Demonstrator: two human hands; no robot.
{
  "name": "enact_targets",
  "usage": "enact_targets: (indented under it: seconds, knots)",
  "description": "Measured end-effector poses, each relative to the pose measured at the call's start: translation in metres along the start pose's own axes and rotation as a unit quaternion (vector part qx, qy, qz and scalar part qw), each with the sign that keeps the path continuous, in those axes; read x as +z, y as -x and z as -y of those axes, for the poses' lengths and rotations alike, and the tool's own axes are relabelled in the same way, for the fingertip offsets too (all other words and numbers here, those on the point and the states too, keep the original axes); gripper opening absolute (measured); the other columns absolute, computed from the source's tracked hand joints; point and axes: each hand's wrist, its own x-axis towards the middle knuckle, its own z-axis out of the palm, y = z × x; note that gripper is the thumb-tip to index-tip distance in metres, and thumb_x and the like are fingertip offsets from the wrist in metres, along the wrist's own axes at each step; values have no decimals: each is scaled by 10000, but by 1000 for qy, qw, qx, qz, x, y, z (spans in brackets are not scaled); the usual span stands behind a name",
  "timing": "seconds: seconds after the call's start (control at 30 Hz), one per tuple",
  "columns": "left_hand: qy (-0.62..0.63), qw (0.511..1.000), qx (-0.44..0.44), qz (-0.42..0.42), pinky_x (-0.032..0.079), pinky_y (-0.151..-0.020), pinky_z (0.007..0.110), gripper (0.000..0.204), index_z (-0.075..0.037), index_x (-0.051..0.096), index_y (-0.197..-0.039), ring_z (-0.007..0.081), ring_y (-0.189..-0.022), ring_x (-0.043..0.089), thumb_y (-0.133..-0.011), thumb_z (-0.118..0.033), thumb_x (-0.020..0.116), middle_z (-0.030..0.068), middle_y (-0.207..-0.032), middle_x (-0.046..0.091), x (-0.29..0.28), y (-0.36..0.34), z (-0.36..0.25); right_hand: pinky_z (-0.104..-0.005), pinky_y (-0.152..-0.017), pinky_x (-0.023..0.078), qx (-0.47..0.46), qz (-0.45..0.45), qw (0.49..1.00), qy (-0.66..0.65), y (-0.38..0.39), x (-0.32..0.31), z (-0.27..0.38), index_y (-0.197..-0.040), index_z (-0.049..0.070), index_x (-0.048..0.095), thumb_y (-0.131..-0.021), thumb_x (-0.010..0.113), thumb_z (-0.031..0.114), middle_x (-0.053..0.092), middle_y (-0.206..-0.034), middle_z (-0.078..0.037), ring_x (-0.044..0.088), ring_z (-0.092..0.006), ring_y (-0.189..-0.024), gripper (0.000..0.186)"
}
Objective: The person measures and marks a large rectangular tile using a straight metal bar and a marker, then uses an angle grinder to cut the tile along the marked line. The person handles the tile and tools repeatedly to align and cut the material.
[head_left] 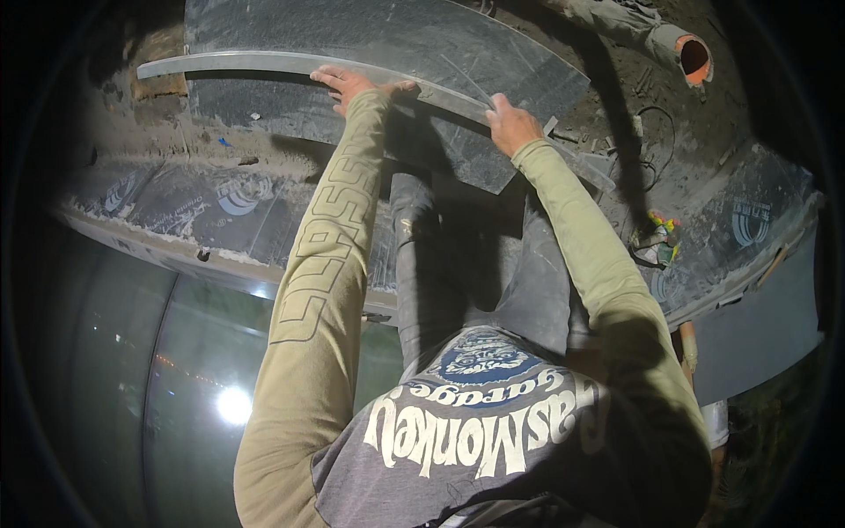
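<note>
A long pale metal straightedge [246, 62] lies across a dark grey slab [264, 25] with a whitish dusty surface. Its right end reaches past the slab's edge. My left hand [348, 86] rests on the straightedge, fingers stretched out and thumb spread to the right, pressing it from above. Further right, my right hand [513, 126] is closed on a thin grey rod [466, 79] that points up and left over the slab. The rod's exact kind is too small to make out. This hand sits against the straightedge, and its lower fingers are partly hidden.
An orange pipe end [695, 60] opens at the far right. Small debris and a thin wire loop [656, 132] lie on the dirty floor near it. Colourful gloves or rags [658, 239] lie at right. Dark printed sheeting [238, 194] covers a ledge, with glass panels [194, 352] below left.
</note>
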Motion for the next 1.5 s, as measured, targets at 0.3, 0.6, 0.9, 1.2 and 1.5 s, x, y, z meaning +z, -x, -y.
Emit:
enact_targets:
  seconds: [0.3, 0.6, 0.9, 1.2, 1.5]
  knots:
    - [30, 999, 8, 14, 339, -1218, 418, 1669, 81, -163, -1527, 404, -1491, 278, -496, -609, 954, 282, -1639, -95, -1, 5, -1, -541, -827, 511, 5, -71, 995, -72, 13, 34, -46, -1178, 89, 561, -919, 674, 355, 698, -1035, -239, 656, -466, -980, 388]
    - [53, 999, 3, 12, 320, -1219, 433, 1673, 73, -152, -1533, 382, -1522, 209, -480, -582, 971, 257, -1650, -99, -5, 4, -2, -542, -851, 507, -52, -76, 993, -68, -22, 17, 6, -1190, 100, 587, -995, 521, 321, 699, -1017, -247, 650, -473, -988, 302]
    - [18, 999, 16, -30, 234, -1211, 594, 1649, 49, -100, -1559, 317, -1547, 165, -475, -620, 948, 247, -1665, -64, -2, 4, 19, -402, -731, 556, -3, 9, 975, -220, -84, -17, 22, -1159, 69, 604, -1005, 497, 270, 747, -906, -118, 725, -256, -728, 275]
    - [-51, 983, 123, -128, 274, -1186, 598, 1663, 152, 26, -1526, 447, -1510, 185, -401, -710, 896, 381, -1598, 72, 37, -20, 24, -200, -466, 418, 69, 3, 902, -426, -113, -8, -7, -1129, -7, 589, -1055, 510, 266, 683, -823, -96, 627, -98, -578, 294]
    - [19, 986, 126, -106, 222, -1229, 520, 1650, 160, -3, -1522, 485, -1506, 136, -418, -630, 935, 399, -1595, 27, 35, -21, 11, -191, -478, 420, 74, -23, 884, -462, -117, -4, -10, -1160, -12, 551, -1076, 485, 257, 675, -824, -104, 619, -96, -565, 289]
